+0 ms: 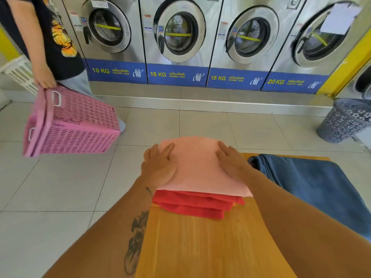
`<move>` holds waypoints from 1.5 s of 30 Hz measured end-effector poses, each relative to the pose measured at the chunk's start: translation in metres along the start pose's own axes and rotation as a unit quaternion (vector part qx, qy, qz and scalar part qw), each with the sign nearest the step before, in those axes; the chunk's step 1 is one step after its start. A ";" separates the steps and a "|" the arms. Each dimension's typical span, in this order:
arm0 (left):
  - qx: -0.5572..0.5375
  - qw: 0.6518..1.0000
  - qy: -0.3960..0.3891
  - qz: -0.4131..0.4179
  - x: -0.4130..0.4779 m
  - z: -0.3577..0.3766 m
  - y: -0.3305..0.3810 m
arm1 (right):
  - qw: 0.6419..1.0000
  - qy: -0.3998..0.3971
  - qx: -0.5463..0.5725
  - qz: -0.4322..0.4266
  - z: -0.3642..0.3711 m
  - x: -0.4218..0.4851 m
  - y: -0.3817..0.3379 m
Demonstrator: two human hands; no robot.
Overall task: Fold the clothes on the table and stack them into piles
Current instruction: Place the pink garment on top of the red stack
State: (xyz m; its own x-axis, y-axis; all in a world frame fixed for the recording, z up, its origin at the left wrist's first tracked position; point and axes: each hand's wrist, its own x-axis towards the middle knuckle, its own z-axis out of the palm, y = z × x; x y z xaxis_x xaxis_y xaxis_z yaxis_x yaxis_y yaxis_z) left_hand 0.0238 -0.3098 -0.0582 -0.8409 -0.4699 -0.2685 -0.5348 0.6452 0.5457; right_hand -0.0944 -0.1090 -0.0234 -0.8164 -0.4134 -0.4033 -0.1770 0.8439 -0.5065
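A folded pink cloth (197, 165) lies on top of a pile of folded red cloths (197, 205) at the far end of the wooden table (200, 247). My left hand (159, 167) rests flat on the pink cloth's left edge, fingers spread. My right hand (230, 162) lies flat on its right side, palm down. Neither hand grips the fabric. A blue garment (313, 187) lies spread over the right part of the table, beside the pile.
Another person stands at the left holding stacked pink laundry baskets (74, 123) over the tiled floor. A row of washing machines (180, 37) lines the far wall. A grey basket (345, 121) stands on the floor at the right, a white one (20, 73) at far left.
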 end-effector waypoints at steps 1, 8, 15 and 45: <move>-0.004 1.000 0.006 -0.005 -0.004 -0.003 -0.002 | 0.998 0.001 0.059 0.018 0.000 -0.001 0.007; -0.256 0.949 0.136 -0.122 -0.011 -0.028 0.010 | 0.974 0.163 0.150 0.044 -0.012 -0.005 0.022; -0.349 0.921 0.098 -0.145 -0.006 -0.038 0.010 | 0.960 0.110 0.252 0.057 -0.024 -0.009 0.032; 0.012 0.971 0.147 0.187 -0.033 -0.005 0.052 | 0.959 0.203 -0.097 -0.170 0.007 -0.044 -0.013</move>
State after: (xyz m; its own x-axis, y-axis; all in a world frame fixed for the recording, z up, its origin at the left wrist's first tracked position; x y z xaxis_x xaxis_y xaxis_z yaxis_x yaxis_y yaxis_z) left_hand 0.0241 -0.2638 -0.0168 -0.9181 -0.3502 0.1856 -0.2018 0.8160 0.5416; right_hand -0.0520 -0.1043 -0.0038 -0.8332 -0.5417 0.1108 -0.5381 0.7481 -0.3883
